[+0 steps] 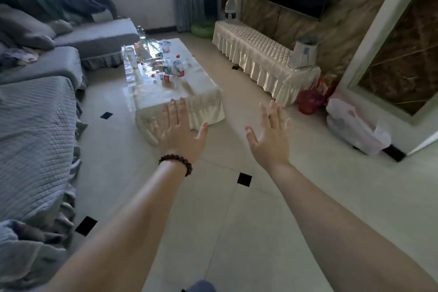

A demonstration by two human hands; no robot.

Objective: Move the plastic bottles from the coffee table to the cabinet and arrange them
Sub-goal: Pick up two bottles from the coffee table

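Note:
Several clear plastic bottles with red labels and caps (174,70) lie and stand in a loose cluster on the coffee table (203,87), which wears a cream cloth. The low cabinet (256,42), draped in a cream quilted cover, runs along the right wall under a dark TV. My left hand (177,133), with a bead bracelet on its wrist, is stretched out with fingers spread, short of the table's near end. My right hand (270,135) is held out beside it, also spread and empty, above the tiled floor.
A grey covered sofa (40,111) lines the left side. A large water bottle (230,7) stands at the cabinet's far end and a pale bag (304,52) sits on its near end. A red bag (310,99) and a white plastic bag (353,125) lie on the floor right.

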